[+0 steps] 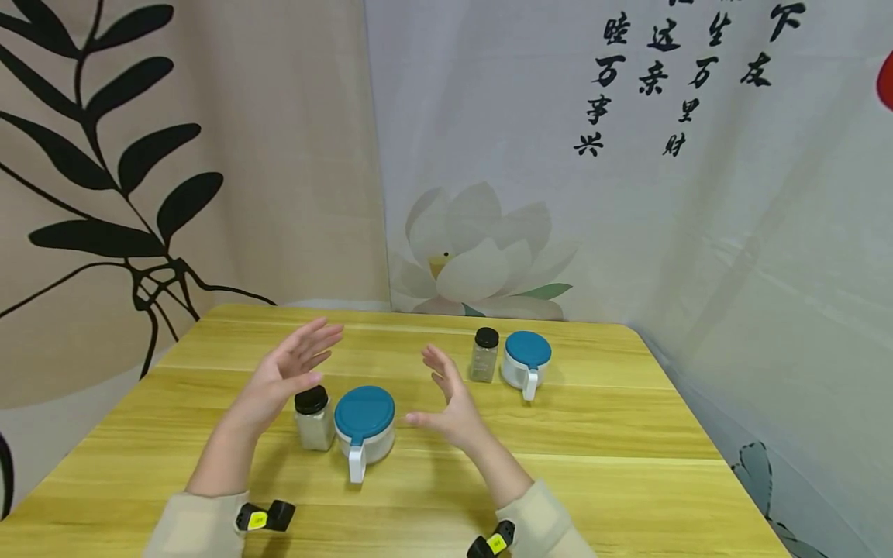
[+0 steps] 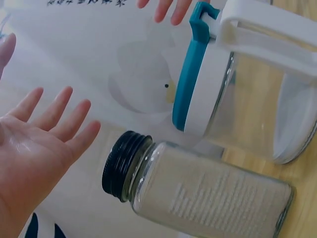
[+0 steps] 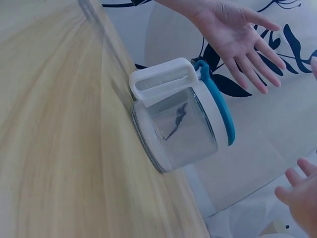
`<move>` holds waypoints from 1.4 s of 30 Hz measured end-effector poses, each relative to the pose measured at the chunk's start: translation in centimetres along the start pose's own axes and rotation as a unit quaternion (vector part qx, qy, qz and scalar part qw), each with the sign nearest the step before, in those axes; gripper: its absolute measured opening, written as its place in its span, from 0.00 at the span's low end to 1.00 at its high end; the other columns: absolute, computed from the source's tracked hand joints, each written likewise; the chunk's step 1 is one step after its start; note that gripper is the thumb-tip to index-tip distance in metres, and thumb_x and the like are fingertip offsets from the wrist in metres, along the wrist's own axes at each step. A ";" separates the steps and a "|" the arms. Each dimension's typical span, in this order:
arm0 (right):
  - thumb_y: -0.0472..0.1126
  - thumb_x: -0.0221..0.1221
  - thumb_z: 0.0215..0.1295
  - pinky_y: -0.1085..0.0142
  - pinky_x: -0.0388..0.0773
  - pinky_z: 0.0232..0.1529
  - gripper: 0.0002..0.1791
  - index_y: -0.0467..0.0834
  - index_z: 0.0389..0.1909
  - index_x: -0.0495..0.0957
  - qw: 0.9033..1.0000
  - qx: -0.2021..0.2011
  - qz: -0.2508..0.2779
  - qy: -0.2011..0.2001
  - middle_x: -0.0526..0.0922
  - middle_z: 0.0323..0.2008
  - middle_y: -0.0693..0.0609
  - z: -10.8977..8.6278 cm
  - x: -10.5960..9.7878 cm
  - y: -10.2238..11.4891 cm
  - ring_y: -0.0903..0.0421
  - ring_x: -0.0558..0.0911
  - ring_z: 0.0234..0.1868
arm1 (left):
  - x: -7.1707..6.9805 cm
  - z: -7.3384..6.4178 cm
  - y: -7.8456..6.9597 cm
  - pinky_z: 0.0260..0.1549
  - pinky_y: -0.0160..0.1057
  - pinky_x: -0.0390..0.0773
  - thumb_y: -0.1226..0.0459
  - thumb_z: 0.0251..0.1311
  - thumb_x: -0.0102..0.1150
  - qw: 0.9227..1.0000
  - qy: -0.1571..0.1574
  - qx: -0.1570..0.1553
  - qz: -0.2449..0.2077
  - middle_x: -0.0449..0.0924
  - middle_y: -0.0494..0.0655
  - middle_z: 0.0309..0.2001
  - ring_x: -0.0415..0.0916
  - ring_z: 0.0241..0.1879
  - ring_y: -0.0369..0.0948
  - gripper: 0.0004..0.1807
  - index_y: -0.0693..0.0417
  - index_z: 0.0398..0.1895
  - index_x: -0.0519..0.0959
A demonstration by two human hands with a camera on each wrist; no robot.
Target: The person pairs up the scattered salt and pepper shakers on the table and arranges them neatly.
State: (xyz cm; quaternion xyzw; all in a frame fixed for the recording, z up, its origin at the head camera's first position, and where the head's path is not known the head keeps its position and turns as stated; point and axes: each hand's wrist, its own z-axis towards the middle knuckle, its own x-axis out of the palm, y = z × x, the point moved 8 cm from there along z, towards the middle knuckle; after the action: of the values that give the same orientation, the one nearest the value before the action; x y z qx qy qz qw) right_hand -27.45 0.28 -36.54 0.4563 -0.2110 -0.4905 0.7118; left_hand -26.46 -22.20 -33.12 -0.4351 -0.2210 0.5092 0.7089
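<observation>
1. The near jar (image 1: 365,426) stands upright on the counter (image 1: 614,473), between the two hands. Its blue lid is down, its side is clear, and its white handle points toward the person.
2. The near bottle (image 1: 315,422) stands upright just left of the near jar, with a narrow gap between them. It has a black cap, and the left wrist view shows rows of pale print on its side.
3. The left hand (image 1: 287,370) is raised to the left of the near jar, over by the near bottle. Its fingers are extended and parted, the thumb well out, with nothing in them; the left wrist view shows it clear of the cap.
4. The right hand (image 1: 453,407) is raised to the right of the near jar, apart from it. Its fingers are loosely spread, the thumb out toward the jar, and they have hold of nothing.
5. Beyond the near jar and to its right stands the far bottle (image 1: 484,358), also black-capped.
6. Just past that, farther right of the near jar, is the far jar (image 1: 525,363), with a blue lid and white handle.
7. Behind the near jar, past the counter's far edge, hangs a pale cloth (image 1: 474,116) printed with a flower and black characters.
</observation>
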 end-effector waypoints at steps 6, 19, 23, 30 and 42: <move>0.66 0.67 0.48 0.41 0.49 0.66 0.63 0.31 0.71 0.47 1.000 0.005 -0.001 -0.001 0.56 0.68 0.32 -0.2 -0.5 2.1 0.34 0.54 0.68 | 0.6 0.3 -0.3 0.63 0.37 0.59 0.78 0.64 0.49 1.000 -0.008 -0.004 0.007 0.56 0.60 0.71 0.56 0.69 0.47 0.37 0.56 0.75 0.50; 0.63 0.68 0.49 0.49 0.49 0.68 0.57 0.44 0.74 0.50 1.000 -0.007 -0.018 -0.007 0.57 0.70 0.45 -0.6 -2.2 -0.7 0.44 0.54 0.71 | 1.7 0.7 -0.4 0.63 0.36 0.58 0.78 0.62 0.52 0.999 -0.032 -0.023 0.018 0.56 0.62 0.70 0.56 0.68 0.49 0.38 0.55 0.74 0.52; 0.64 0.68 0.50 0.47 0.49 0.68 0.57 0.43 0.73 0.51 0.999 -0.014 -0.028 -0.012 0.58 0.70 0.44 -0.8 -2.7 -0.4 0.42 0.54 0.70 | 2.0 0.8 -0.3 0.63 0.36 0.58 0.77 0.62 0.53 0.999 -0.036 -0.025 0.021 0.56 0.62 0.70 0.55 0.69 0.51 0.38 0.55 0.74 0.52; 0.64 0.67 0.50 0.46 0.49 0.67 0.57 0.42 0.73 0.51 0.998 -0.026 -0.048 -0.026 0.57 0.70 0.43 -0.6 -3.9 0.2 0.39 0.54 0.70 | 2.6 0.9 -0.2 0.63 0.35 0.58 0.79 0.61 0.54 0.999 -0.037 -0.020 0.032 0.56 0.63 0.70 0.55 0.69 0.49 0.39 0.55 0.74 0.53; 0.66 0.67 0.48 0.40 0.48 0.65 0.58 0.43 0.73 0.52 0.997 -0.025 -0.059 -0.046 0.58 0.70 0.45 -0.5 -5.9 1.1 0.44 0.56 0.70 | 3.9 1.2 -0.4 0.63 0.34 0.57 0.76 0.59 0.58 0.998 -0.034 -0.027 0.051 0.58 0.60 0.70 0.55 0.69 0.48 0.40 0.57 0.73 0.54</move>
State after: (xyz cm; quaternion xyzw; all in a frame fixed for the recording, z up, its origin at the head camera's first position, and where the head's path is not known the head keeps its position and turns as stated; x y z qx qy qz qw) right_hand -29.10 5.83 -34.99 0.4274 -0.2038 -0.5569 0.6824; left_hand -25.71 -18.20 -32.64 -0.4467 -0.2365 0.5531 0.6622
